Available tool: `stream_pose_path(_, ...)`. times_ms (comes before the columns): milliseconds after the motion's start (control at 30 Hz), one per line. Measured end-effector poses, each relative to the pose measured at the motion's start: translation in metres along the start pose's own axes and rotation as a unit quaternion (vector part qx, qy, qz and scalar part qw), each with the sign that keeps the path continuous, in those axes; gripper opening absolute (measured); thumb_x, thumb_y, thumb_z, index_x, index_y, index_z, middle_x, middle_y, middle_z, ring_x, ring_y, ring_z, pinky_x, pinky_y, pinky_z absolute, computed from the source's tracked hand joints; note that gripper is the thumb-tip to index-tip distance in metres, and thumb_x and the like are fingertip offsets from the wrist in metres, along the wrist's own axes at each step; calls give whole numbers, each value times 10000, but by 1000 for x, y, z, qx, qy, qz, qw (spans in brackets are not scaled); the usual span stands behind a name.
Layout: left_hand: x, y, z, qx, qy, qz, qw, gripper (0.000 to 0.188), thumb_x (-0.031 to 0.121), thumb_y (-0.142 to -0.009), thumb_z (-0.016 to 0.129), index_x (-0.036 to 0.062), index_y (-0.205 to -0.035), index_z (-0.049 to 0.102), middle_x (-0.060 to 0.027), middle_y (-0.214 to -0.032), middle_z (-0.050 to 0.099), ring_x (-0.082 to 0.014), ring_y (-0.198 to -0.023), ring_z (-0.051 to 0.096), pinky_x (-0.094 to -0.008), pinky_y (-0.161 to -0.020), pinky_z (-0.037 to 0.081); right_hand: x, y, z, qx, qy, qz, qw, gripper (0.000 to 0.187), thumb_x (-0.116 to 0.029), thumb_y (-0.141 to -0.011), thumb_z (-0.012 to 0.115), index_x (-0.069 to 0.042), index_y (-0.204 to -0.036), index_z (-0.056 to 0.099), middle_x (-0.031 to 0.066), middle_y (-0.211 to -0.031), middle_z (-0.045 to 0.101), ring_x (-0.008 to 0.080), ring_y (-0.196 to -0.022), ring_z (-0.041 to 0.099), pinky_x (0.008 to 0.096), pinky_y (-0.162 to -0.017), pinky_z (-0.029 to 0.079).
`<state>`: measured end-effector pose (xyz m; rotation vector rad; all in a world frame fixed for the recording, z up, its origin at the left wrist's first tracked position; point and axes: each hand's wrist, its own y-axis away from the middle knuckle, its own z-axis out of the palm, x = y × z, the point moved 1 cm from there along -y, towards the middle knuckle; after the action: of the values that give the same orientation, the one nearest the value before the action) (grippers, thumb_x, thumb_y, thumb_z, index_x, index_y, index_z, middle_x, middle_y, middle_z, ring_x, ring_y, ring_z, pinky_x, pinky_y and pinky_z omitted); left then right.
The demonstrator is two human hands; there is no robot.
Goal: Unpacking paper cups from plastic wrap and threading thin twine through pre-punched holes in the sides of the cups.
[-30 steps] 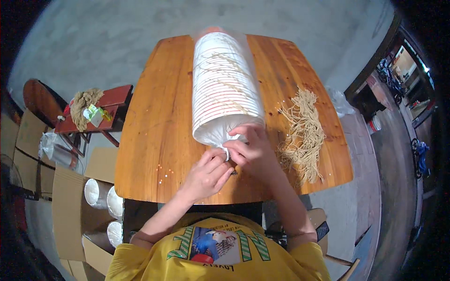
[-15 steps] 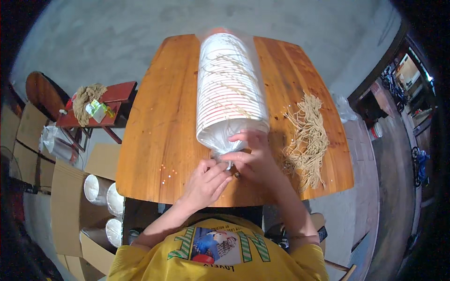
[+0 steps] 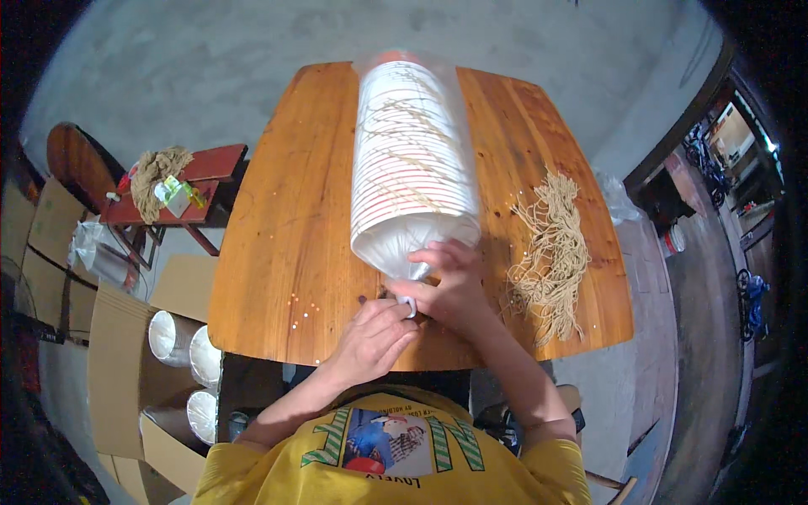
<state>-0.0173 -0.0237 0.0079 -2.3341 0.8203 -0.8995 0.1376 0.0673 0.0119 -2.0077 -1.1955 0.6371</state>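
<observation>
A long stack of white paper buckets point(image 3: 412, 160) with red rim lines lies on the wooden table, wrapped in a clear plastic bag point(image 3: 408, 240). Tan strings run slantwise along the stack's upper side. The bag's near end is gathered into a twisted neck. My left hand point(image 3: 374, 337) pinches the tail of that neck. Just above it, my right hand point(image 3: 446, 286) has its thumb and fingers closed round the neck, against the nearest bucket's mouth. Small details of the twist are hidden by my fingers.
A bundle of tan strings point(image 3: 551, 257) lies on the right of the wooden table point(image 3: 278, 227). Small pale beads dot the left side. An open cardboard box point(image 3: 118, 370) with more bagged stacks stands at lower left, near a red bench point(image 3: 210, 168) holding string.
The bag's neck is drawn tighter and twisted. My right fingers have closed in around it, and the stack has shifted very slightly left.
</observation>
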Motion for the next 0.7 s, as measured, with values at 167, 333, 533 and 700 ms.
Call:
stream_pose_path(167, 4, 2, -3, -2, 23, 3, 1000, 136, 85, -774, 648, 47, -900, 617, -106, -1009, 564, -277, -936, 525, -363, -794, 445, 0, 0, 14, -15, 10, 2, 1000, 180, -268, -646, 729, -331, -812, 702, -48, -1051, 536, 231, -1055, 466, 420, -929, 363)
stream_pose_path(333, 3, 7, 0, -13, 18, 3, 1000, 206, 78, -754, 649, 72, -959, 626, -78, -1001, 554, -263, -921, 510, -359, -792, 434, -4, 7, 19, -33, 36, 4, 999, 199, -270, -673, 700, -328, -863, 702, -32, -1067, 531, 229, -1094, 463, 446, -981, 344)
stream_pose_path(533, -5, -1, -2, 3, -162, 18, 987, 409, 115, -713, 649, 182, -1114, 611, 5, -941, 579, -221, -884, 500, -344, -763, 405, -2, 6, 15, -25, 24, 28, 999, 330, -245, -659, 699, -253, -988, 678, 18, -1117, 530, 266, -1125, 456, 468, -993, 366)
stream_pose_path(700, -9, -14, -13, 85, -130, -16, 988, 333, 17, -743, 612, 125, -1058, 607, -48, -943, 572, -251, -900, 506, -388, -849, 347, -16, 1, 5, 78, -50, 72, 993, 404, -131, -636, 674, -138, -1039, 650, 71, -1106, 548, 290, -1095, 474, 404, -902, 449)
